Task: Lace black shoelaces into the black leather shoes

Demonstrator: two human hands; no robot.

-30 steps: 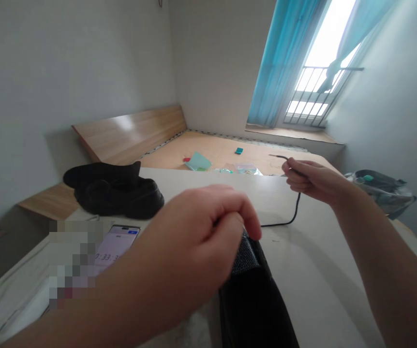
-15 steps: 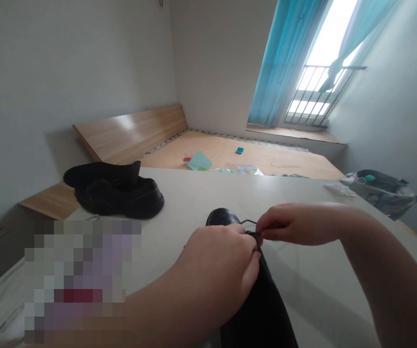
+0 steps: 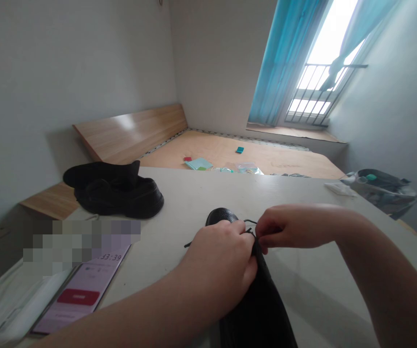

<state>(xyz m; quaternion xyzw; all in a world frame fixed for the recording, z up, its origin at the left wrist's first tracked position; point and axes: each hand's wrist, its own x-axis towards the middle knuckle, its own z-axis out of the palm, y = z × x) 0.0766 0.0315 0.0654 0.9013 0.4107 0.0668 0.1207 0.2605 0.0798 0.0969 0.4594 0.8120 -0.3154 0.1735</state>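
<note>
- Your left hand (image 3: 217,266) is curled closed around the lace (image 3: 251,223) of the black shoe (image 3: 255,304).
- Your right hand (image 3: 295,226) pinches that lace between nearly closed fingers.
- The shoe sits on the worktop (image 3: 317,295), toe pointing away from you.

Black shoes (image 3: 116,195) are piled on a white tabletop (image 3: 313,290). A smartphone (image 3: 81,295) is laid near its left edge.

Time reading "33:39" in dark digits tops a smartphone screen (image 3: 85,285); any figures before it are lost behind a pixelated patch (image 3: 81,241); below, a red button (image 3: 78,297) bears a pale label too small to read; faint lines of small type on the pinkish screen also stay illegible.
</note>
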